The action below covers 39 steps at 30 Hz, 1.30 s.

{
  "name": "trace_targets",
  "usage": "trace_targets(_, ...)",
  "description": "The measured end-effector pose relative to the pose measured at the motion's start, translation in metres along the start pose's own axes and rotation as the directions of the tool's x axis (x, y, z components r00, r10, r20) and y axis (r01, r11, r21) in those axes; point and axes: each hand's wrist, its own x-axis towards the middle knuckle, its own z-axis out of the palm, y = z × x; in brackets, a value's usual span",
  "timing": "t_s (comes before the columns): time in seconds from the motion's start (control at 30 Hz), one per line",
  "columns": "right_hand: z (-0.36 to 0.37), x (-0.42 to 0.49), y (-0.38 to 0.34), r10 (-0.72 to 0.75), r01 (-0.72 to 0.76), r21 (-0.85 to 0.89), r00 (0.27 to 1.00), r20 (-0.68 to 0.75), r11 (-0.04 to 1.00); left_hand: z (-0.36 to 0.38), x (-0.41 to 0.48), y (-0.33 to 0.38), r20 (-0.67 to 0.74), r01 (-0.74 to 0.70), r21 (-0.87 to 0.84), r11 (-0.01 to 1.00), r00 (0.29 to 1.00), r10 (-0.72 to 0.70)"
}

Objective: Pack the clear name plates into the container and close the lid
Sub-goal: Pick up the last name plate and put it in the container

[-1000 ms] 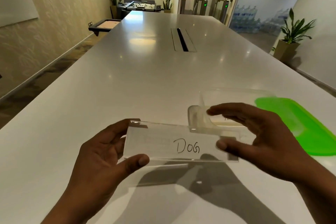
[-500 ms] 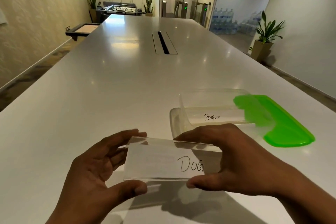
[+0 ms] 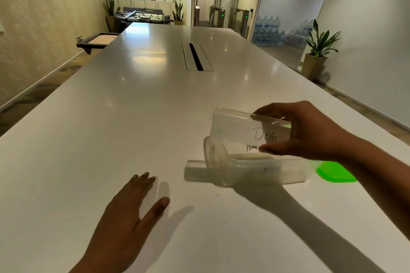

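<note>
Nearest, the left hand (image 3: 131, 213) hovers flat and spread above the white table (image 3: 111, 128), holding nothing. Farther on, the right hand (image 3: 310, 131) pinches a clear name plate (image 3: 239, 128) marked "DOG" over the open clear container (image 3: 255, 170). A second plate (image 3: 251, 147) lies inside. The green lid (image 3: 335, 172) rests just right of it.

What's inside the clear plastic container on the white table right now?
Inside the clear plastic container stands a clear name plate lettered "PENG"; the right hand and its clear "DOG" plate cover the rest.
</note>
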Motion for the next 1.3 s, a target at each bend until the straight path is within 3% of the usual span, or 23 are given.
trace_targets(0.27, 0.008, 0.032, 0.054, 0.068, -0.061, -0.180, 0.997, 0.037, 0.982, 0.011, 0.001, -0.005, 0.015, -0.047, 0.256, 0.966, 0.999, 0.044)
trace_targets(0.67, 0.034, 0.052, 0.084, 0.119, -0.075, -0.263, 0.981, 0.154, 0.962, 0.013, 0.001, -0.002, -0.001, -0.023, 0.281, 0.959, 1.000, 0.025)
trace_targets(0.9, 0.045, 0.059, 0.086, 0.158, -0.103, -0.220, 0.956, 0.248, 0.970, 0.013, 0.002, -0.001, -0.006, -0.016, 0.284, 0.959, 1.000, 0.019)
trace_targets(1.3, 0.049, 0.061, 0.089, 0.132, -0.092, -0.162, 0.957, 0.258, 0.982, 0.012, 0.000, -0.001, -0.012, -0.013, 0.280, 0.960, 1.000, 0.017)
